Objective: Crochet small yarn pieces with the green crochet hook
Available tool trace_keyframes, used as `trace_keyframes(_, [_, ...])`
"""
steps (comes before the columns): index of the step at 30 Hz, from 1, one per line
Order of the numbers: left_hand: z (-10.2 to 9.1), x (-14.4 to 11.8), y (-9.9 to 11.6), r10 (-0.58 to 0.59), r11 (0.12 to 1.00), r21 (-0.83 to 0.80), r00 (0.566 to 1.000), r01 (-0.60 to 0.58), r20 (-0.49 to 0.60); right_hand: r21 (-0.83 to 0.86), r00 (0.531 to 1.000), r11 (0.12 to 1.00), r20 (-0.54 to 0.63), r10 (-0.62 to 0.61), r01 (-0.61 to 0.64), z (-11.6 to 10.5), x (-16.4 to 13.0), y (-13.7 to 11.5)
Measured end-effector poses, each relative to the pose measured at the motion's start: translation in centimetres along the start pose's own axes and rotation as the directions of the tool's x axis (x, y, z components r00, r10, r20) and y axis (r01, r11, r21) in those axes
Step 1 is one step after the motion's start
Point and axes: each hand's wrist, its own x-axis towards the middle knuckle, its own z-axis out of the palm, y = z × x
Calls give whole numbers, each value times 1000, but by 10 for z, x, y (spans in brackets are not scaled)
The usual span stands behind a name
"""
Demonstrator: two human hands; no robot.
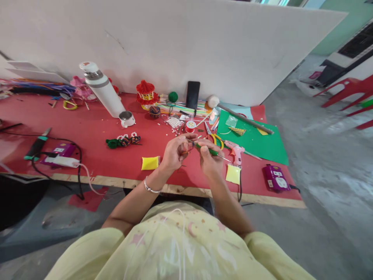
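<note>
Your right hand (210, 158) grips a green-handled hook tool (210, 151), fingers wrapped around it. Your left hand (174, 152) pinches a small workpiece, too small to identify, fingers narrow. Both hover over the red counter (96, 136), beside a pink glue gun (236, 151).

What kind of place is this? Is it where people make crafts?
Probably a craft workroom. A red-covered table holds a pink glue gun, a green yarn ball and green foam sheet. The right hand holds a green-handled crochet hook against a small piece in the left hand.
</note>
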Motion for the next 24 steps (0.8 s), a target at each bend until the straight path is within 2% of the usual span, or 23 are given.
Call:
trace_keyframes(4, [-7, 2, -3, -50, 998, 44, 998, 48, 47, 0, 998, 1000, -58, 30, -30, -2, 0, 0])
trace_keyframes(10, [-29, 2, -12, 45, 991, 127, 999, -47, 15, 61, 990, 996, -124, 67, -60, -9, 4, 1])
trace_keyframes(12, [-34, 4, -14, 128, 961, 250, 992, -118, -22, 104, 985, 990, -132, 106, -93, -8, 5, 0])
trace_keyframes(15, [-35, 8, -15, 365, 798, 533, 930, -282, -54, 141, 986, 984, -111, 122, -106, -5, 4, -3])
trace_keyframes(17, [-34, 10, -16, 430, 737, 585, 903, -337, -21, 140, 990, 986, -93, 107, -94, -4, 3, -5])
trace_keyframes(19, [-34, 12, -16, 349, 808, 495, 936, -320, 36, 132, 991, 987, -78, 107, -96, -3, 2, -6])
trace_keyframes(21, [-35, 11, -16, 186, 894, 383, 970, -233, 156, 132, 991, 985, -72, 117, -106, -3, 2, -8])
trace_keyframes(24, [-37, 9, -20, -21, 926, 361, 941, -109, 337, 126, 988, 986, -89, 123, -111, -6, 2, -10])
